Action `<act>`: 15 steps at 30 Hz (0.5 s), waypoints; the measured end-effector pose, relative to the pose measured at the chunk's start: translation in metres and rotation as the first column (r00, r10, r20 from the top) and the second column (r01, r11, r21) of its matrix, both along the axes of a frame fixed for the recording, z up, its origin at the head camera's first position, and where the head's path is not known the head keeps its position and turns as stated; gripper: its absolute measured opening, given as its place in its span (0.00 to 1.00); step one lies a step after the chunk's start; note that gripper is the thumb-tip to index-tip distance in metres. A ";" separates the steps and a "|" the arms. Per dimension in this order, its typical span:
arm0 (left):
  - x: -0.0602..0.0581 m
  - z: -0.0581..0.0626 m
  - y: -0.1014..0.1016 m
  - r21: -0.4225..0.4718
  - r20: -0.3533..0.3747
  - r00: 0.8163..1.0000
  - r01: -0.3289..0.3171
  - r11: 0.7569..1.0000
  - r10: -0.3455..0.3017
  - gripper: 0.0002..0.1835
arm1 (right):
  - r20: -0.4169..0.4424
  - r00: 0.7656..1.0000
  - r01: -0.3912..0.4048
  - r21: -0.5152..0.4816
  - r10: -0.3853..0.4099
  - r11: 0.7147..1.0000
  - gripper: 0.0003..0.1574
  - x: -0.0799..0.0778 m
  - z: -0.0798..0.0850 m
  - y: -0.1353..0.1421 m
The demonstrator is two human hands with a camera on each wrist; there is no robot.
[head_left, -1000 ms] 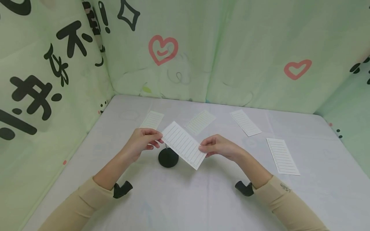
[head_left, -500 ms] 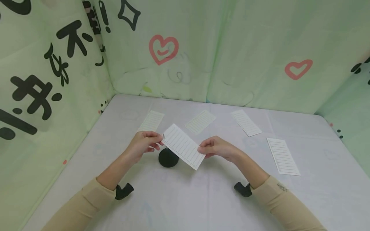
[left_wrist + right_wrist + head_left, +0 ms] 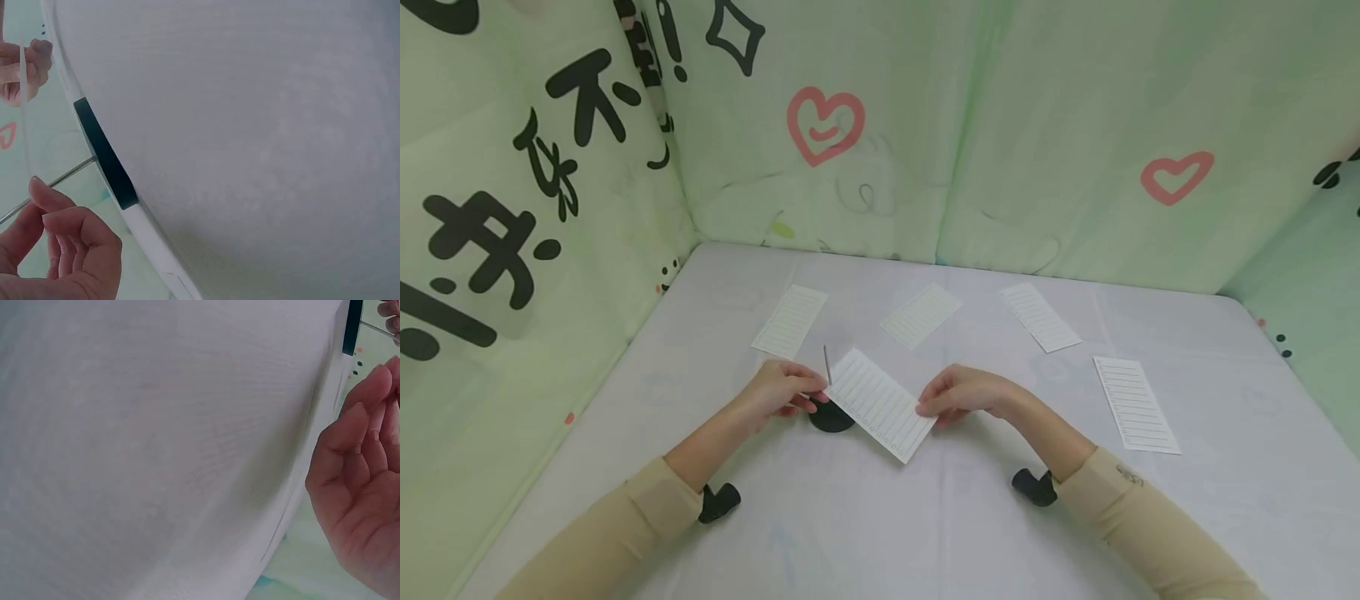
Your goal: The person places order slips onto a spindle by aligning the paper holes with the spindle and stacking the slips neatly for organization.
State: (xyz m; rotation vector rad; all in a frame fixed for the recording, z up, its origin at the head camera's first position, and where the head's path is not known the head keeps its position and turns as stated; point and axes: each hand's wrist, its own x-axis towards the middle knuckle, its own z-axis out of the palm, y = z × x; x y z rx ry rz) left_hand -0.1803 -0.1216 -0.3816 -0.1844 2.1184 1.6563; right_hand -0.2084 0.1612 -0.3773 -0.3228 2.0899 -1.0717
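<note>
White bench (image 3: 850, 542); above it, both forearms (image 3: 706, 443) reach inward. Left hand (image 3: 778, 390) and right hand (image 3: 966, 392) pinch opposite ends of a card (image 3: 883, 404), its long axis slanting near right to far left, just beside a stand (image 3: 829, 418). Four loose cards (image 3: 1041, 318) lie farther out.

- Worktop (image 3: 880, 533): pale lilac-white.
- Held card (image 3: 880, 407): white, ruled with thin grey lines, small boxes in a row along one side.
- Card near the worktop's far left corner (image 3: 792, 322) and card midway along the far edge (image 3: 921, 317): tinted pale green, faintly lined.
- Card right of the far edge's middle (image 3: 1041, 318) and card towards the right edge (image 3: 1137, 406): white, grey-lined.
- Base (image 3: 829, 419): black; rod (image 3: 827, 364): silvery grey.
- Curtain beyond the far edge (image 3: 1045, 100): pale green, coral-pink hearts.
</note>
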 end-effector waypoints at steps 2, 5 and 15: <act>0.000 -0.002 0.001 -0.011 0.015 1.000 0.007 1.000 -0.007 0.12 | 0.007 1.000 -0.009 0.034 0.009 0.999 0.08 0.000 -0.002 -0.001; -0.001 -0.005 0.001 -0.021 0.043 0.999 0.014 1.000 -0.013 0.11 | 0.008 1.000 -0.021 0.066 0.020 0.998 0.08 0.000 -0.005 -0.002; -0.003 -0.013 0.003 -0.036 0.107 0.993 0.045 0.998 -0.041 0.08 | 0.015 0.998 -0.058 0.096 0.057 0.994 0.08 -0.001 -0.010 -0.001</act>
